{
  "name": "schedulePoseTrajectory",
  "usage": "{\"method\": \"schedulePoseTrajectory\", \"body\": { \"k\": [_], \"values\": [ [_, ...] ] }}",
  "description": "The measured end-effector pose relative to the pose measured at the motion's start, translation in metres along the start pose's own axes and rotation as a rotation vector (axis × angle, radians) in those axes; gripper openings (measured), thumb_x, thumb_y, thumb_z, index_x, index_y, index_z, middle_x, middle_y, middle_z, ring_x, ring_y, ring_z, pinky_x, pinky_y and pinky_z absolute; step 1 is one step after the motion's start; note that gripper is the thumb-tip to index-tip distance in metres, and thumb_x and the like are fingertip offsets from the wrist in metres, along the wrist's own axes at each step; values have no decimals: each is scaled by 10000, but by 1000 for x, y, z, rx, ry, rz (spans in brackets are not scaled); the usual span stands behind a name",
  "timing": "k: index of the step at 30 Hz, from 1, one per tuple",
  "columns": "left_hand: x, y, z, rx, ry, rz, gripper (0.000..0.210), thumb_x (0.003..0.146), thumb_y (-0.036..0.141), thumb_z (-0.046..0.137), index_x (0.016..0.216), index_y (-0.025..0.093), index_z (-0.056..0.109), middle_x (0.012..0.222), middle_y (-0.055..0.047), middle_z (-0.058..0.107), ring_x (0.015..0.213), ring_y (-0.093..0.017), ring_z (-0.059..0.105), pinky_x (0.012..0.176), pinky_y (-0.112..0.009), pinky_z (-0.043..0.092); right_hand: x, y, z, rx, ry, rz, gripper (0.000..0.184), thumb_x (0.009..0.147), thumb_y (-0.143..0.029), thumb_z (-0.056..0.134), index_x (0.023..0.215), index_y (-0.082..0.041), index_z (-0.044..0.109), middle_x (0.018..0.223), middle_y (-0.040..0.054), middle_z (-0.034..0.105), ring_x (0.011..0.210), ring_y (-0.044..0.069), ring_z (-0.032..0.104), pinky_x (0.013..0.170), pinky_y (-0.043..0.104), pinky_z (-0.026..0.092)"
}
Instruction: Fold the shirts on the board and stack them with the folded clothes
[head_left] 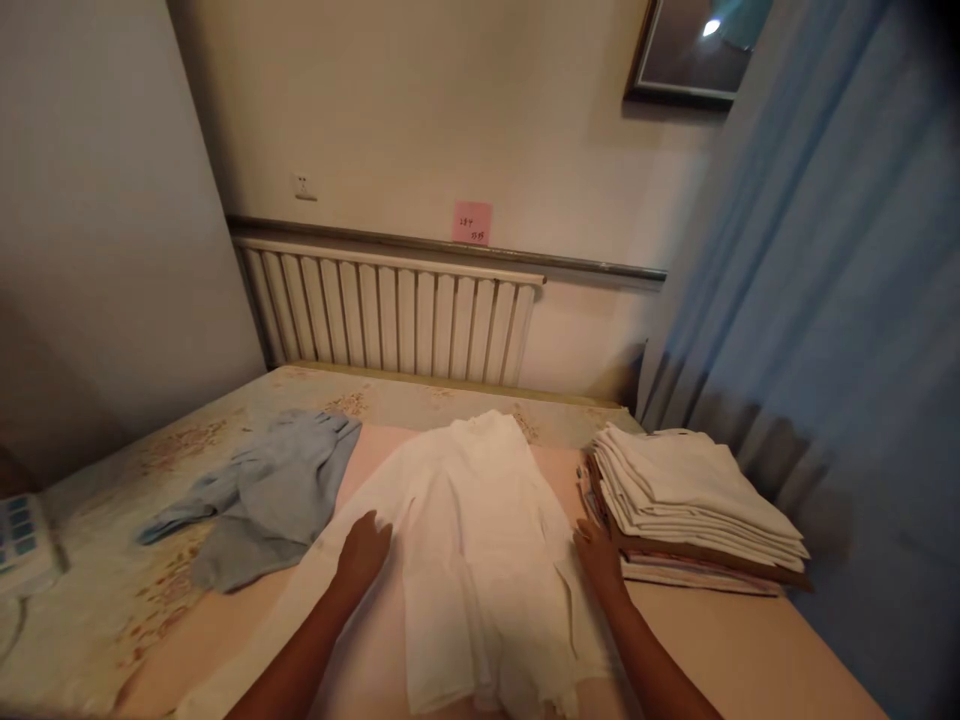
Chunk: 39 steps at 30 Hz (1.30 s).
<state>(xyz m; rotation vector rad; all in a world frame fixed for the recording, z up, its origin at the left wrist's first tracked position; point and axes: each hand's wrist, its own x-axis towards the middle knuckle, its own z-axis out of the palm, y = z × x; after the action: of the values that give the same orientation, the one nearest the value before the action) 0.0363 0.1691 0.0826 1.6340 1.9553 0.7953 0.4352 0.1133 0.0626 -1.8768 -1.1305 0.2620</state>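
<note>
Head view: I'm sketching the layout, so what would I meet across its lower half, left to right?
White device with buttons, crumpled blue-gray garment, white long-sleeved shirt, stack of folded cloths, blue curtain.

Ahead of the grip, a ribbed radiator [397, 315] beneath a rail [585, 263]; above that, a pink note [472, 223], with a wall socket [302, 186] farther left. Right of the grip, a blue curtain [787, 300]; higher up, a framed picture [694, 60]. Left, a white device [34, 570].
</note>
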Motion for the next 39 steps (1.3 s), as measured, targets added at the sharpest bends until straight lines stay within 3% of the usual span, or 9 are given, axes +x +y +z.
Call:
{"method": "schedulePoseTrajectory", "body": {
  "k": [4,8,15,20,25,29,34,39],
  "values": [
    [-41,-28,14,98,20,25,410,832,235,414,1178,48,530,1266,-203,561,1269,-275,464,1071,-359,295,-38,42,-8,-71,-15,59,334,738,-339,414,895,-185,665,896,102,700,859,255,637,801,351,458],
    [-81,-34,32,137,-33,52,242,834,241,422,987,144,583,996,-108,655,1016,-229,599,907,-308,402,-69,67,-12,-122,12,57,426,780,-378,368,1014,-160,649,1037,138,685,965,272,622,869,361,442],
    [-121,-20,50,79,-214,-49,192,871,325,439,971,194,538,893,-57,672,897,-214,640,767,-284,419,-99,54,-23,-87,-2,3,400,805,-439,409,985,-185,660,1015,119,688,978,261,612,828,334,460],
    [-141,-5,55,203,-260,-36,221,872,368,457,961,178,524,951,-97,658,928,-249,632,768,-320,417,-104,57,-24,-115,10,37,469,791,-466,432,1069,-151,641,1116,155,661,1052,294,604,885,366,449],
    [-165,5,69,397,-178,43,351,882,256,431,1218,156,454,1176,-151,567,1051,-276,591,799,-350,415,-107,69,-19,-141,-17,-11,524,781,-419,431,1174,-118,602,1194,167,631,1111,309,581,955,399,418],
    [-170,11,75,421,-189,39,382,891,190,392,1271,169,421,1169,-143,581,1069,-250,591,830,-333,406,-107,69,-19,-143,-62,-21,519,768,-376,422,1192,-134,601,1219,141,625,1129,296,573,976,389,406],
    [-159,6,70,318,-260,36,346,844,163,419,1186,165,475,1074,-131,646,1044,-247,610,834,-328,406,-105,70,-20,-114,-61,15,523,769,-371,408,1192,-130,599,1219,141,626,1113,292,582,955,377,420],
    [-134,-19,43,221,-88,-62,352,796,153,428,1138,171,509,1097,-113,663,1024,-232,625,829,-297,424,-101,72,-26,-21,28,89,466,776,-393,408,1119,-154,614,1103,118,676,997,259,627,871,331,457]
  ]
}}
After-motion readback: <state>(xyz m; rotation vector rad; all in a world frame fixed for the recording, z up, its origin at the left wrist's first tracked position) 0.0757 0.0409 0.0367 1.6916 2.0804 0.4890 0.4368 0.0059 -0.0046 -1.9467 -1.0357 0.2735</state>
